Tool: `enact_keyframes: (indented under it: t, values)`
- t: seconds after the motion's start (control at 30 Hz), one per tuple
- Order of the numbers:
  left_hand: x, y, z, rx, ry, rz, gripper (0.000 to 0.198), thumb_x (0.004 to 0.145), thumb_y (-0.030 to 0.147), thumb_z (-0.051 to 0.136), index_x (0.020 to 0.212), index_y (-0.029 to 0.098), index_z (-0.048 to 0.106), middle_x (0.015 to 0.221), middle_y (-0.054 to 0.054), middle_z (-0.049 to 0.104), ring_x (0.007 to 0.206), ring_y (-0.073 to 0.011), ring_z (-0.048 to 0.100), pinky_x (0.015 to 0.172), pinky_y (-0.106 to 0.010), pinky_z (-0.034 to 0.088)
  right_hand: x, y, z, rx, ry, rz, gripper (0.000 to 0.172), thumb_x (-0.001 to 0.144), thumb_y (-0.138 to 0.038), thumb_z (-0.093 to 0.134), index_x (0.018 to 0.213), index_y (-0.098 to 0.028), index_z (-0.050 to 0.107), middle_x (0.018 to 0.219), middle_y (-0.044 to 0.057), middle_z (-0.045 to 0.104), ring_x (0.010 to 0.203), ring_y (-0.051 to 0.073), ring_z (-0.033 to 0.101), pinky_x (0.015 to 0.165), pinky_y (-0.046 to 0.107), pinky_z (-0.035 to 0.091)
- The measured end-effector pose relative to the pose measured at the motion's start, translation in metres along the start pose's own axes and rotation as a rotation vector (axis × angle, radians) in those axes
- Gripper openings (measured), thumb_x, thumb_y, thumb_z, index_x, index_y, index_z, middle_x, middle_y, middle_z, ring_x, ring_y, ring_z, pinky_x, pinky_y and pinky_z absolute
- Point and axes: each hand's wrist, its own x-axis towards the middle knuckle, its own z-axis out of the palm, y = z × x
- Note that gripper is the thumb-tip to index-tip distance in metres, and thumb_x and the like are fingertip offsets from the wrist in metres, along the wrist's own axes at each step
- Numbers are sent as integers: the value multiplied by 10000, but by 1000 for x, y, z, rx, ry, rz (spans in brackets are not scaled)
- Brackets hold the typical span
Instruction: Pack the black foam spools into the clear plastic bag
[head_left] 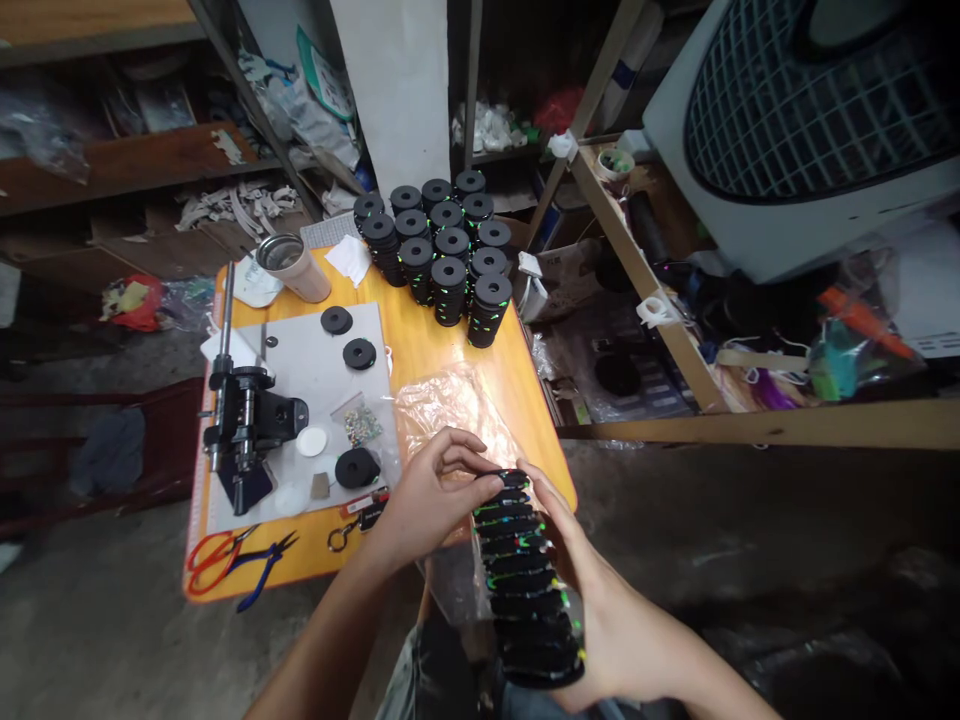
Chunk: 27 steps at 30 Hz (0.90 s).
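A long stack of black foam line spools [526, 580], dotted with green and coloured bits, lies tilted between my hands above the table's front edge. My right hand [592, 585] is wrapped along the stack's right side, its fingers partly hidden behind. With thumb and fingers, my left hand [442, 490] grips the far end of the stack. Around and below the stack hangs a transparent plastic bag [457, 580]; how far it covers the spools I cannot tell. Another transparent bag [450, 405] lies flat on the wooden table [420, 345] just beyond my hands.
Several upright stacks of black spools [448, 285] stand at the table's back. On the left are a winding device [244, 415], a metal cup [292, 268], loose spools [358, 354], a bead bag [358, 422], orange scissors [214, 562] and blue pliers [261, 570]. A fan [825, 110] stands right.
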Motion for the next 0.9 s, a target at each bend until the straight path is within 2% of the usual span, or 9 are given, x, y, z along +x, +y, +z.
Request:
enact_keyframes:
  t: [0.2,0.3,0.37,0.6,0.73,0.83,0.9]
  values:
    - [-7,9,4,-77,-19,-9,333,761,324,746,988,205,533,971,-50,651,986,-209,638,915,-411,505,-1,-1,-7,-90,1,-38,1491,453,-230,889,1512,-315,-158,1612,111,-152,1475,405,-21,1160,611,142]
    - [-11,12,5,-93,-43,-23,457,705,321,801,1050,224,516,1087,-66,608,1081,-245,611,984,-458,471,1,-4,-11,-126,20,-70,1473,472,-226,888,1511,-328,-152,1608,102,-183,1477,390,-32,1163,589,185]
    - [-11,12,6,-88,-44,-21,519,667,284,830,1068,230,506,1094,-62,588,1107,-257,598,1003,-470,461,3,-6,-13,-136,23,-79,1458,478,-213,880,1514,-325,-140,1610,100,-176,1480,379,-30,1166,576,195]
    - [-5,5,8,-91,-45,17,481,707,224,787,1086,231,493,1060,-48,563,1114,-234,587,1043,-459,434,8,-7,-15,-123,38,-86,1398,497,-180,840,1514,-327,-108,1618,91,-131,1490,355,-10,1177,566,151]
    - [-5,1,7,-113,-38,3,480,716,237,782,1098,238,490,1065,-43,553,1130,-232,578,1051,-449,426,10,-6,-13,-119,35,-75,1399,491,-163,826,1515,-314,-115,1620,100,-105,1491,356,2,1180,556,167]
    - [-8,-1,9,-140,-54,26,479,747,304,762,1135,242,488,1160,-64,548,1178,-244,550,1076,-451,393,11,-6,-14,-132,49,-83,1368,511,-188,819,1523,-292,-96,1621,106,-98,1491,358,3,1184,550,165]
    - [-11,0,11,-178,-85,40,578,707,330,796,1175,252,468,1246,-79,526,1232,-268,513,1085,-452,377,12,-6,-15,-144,61,-90,1340,536,-224,817,1527,-278,-84,1619,111,-113,1491,361,-1,1185,543,172]
